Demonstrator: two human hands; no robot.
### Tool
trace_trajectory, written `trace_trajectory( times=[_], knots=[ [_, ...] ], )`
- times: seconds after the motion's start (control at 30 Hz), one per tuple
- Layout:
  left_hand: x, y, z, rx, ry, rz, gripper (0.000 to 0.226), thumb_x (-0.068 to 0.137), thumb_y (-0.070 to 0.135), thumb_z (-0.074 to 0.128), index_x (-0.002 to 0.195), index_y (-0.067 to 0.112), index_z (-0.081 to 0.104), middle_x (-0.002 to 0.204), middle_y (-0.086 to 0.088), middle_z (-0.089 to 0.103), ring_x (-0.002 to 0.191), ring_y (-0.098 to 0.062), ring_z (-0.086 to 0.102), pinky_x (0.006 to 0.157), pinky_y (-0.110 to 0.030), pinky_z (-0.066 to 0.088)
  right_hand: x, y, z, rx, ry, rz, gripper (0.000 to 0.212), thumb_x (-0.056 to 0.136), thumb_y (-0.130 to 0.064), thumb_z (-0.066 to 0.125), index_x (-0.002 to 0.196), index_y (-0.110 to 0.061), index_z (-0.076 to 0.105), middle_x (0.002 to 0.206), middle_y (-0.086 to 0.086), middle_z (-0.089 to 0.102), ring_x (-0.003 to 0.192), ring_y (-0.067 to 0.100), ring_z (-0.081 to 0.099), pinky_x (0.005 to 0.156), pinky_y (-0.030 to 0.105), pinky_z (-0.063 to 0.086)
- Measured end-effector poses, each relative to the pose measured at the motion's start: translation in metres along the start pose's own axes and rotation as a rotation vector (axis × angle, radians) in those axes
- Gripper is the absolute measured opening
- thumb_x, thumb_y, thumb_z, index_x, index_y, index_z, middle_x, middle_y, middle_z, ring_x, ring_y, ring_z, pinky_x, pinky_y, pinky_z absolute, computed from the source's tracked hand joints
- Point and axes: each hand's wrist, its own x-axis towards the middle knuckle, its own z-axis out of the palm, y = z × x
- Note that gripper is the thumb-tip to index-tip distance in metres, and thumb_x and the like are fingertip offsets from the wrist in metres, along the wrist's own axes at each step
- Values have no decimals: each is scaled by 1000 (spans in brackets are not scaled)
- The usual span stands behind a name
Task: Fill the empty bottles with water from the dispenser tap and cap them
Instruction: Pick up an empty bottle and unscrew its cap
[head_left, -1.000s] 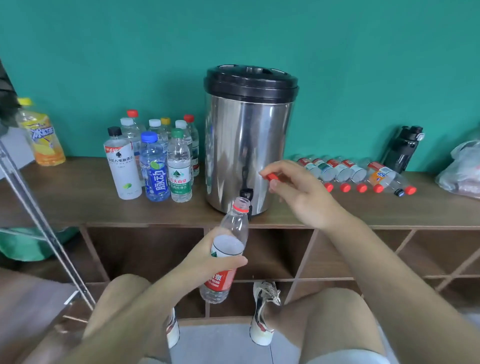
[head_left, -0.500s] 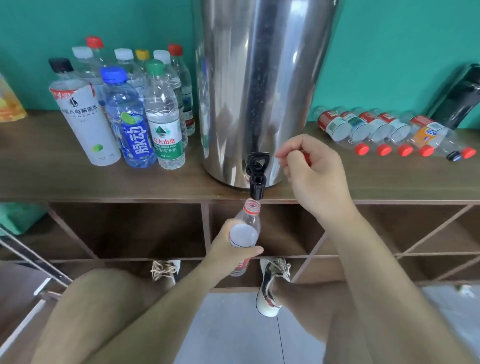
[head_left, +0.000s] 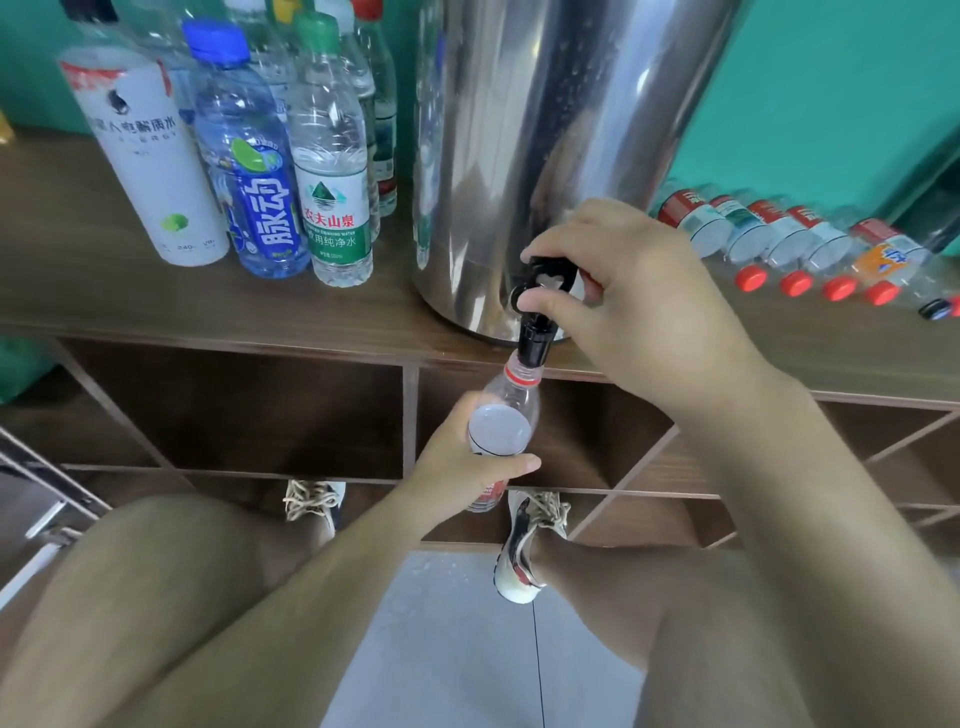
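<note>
The person sat facing a wooden shelf unit (head_left: 104, 291) against a teal wall (head_left: 831, 78), knees apart and both arms reaching forward. The left hand (head_left: 462, 457) gripped a clear plastic bottle (head_left: 501, 415) around its middle, fingers and thumb wrapped round the label, holding it tilted in front of the open shelf compartment, below the top board. Its uncapped mouth, ringed in red, sat right up against the end of the black tap (head_left: 535, 338); whether water was running I could not tell. The right hand (head_left: 639, 306) was closed on the tap handle (head_left: 550, 270), forefinger curled over the top and thumb pressed in beneath it. The tap stuck out from the foot of a tall steel dispenser (head_left: 545, 130) standing on the shelf top. To the left of the dispenser a cluster of capped bottles stood upright, with a white bottle (head_left: 150, 171), a blue-capped bottle (head_left: 249, 171) and a green-capped bottle (head_left: 332, 182) in the front row. To the right a row of empty bottles (head_left: 779, 239) lay on their sides, side by side, their red caps pointing toward the shelf edge. Below, the person's shoes (head_left: 524, 545) rested on a pale tiled floor (head_left: 457, 649), close to the base of the shelf unit.
</note>
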Motion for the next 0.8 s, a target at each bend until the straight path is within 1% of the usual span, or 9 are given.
trace_trajectory(
  times=[0.1,0.23,0.33,0.43,0.53,0.63,0.7,0.77,0.8],
  knots=[
    [0,1,1,-10,-20,-7,62,72,33,93,117,47,53,112,14,62,107,-5,64,97,-35,56,2,0,0,8,7,-13,14,89,-19,78,98,-11,73,91,-1,58,76,8,41,68,27,38],
    [0,1,1,-21,-32,-3,64,72,33,93,120,47,53,114,12,62,109,-6,64,97,-34,56,-4,-2,4,18,78,-59,6,88,-10,78,89,-7,73,84,1,60,73,9,43,66,23,38],
    [-1,2,2,-20,-37,0,63,73,34,92,119,48,52,112,14,62,107,-5,63,95,-31,56,-12,-5,8,-9,167,-109,5,90,-5,77,87,-5,74,81,4,61,70,10,44,64,23,38],
    [-2,3,4,-10,-44,-1,63,75,34,91,122,44,50,114,12,60,109,-8,62,88,-25,54,-21,-8,16,-21,243,-136,5,90,-1,78,87,-3,75,78,8,61,67,21,52,63,28,43],
    [-2,4,5,-21,-45,-3,62,76,33,90,123,42,49,115,12,59,109,-7,62,84,-22,52,-24,-11,20,-3,285,-129,5,89,3,79,88,-1,75,77,9,61,67,26,55,62,32,45],
    [-1,3,5,-40,-42,3,63,75,34,91,122,42,51,115,11,61,109,-8,63,90,-26,55,-28,-11,24,-30,290,-175,12,84,12,78,87,1,75,73,11,57,65,28,53,61,34,44],
    [0,1,5,-52,-41,6,64,73,34,92,122,44,51,115,10,62,110,-7,64,95,-32,56,-37,-11,31,-79,263,-222,20,78,21,76,81,2,71,70,11,51,63,29,48,58,36,41],
    [1,0,5,-60,-41,13,66,72,33,92,123,44,51,116,11,63,111,-8,63,98,-35,57,-47,-9,39,-81,268,-213,22,76,25,73,79,3,69,70,10,46,67,25,41,59,32,37],
    [2,0,6,-62,-40,16,66,72,33,92,123,44,51,116,11,63,111,-8,63,99,-37,56,-52,-8,42,-57,284,-193,19,79,23,71,81,4,70,72,11,48,69,23,41,61,31,38]
  ],
)
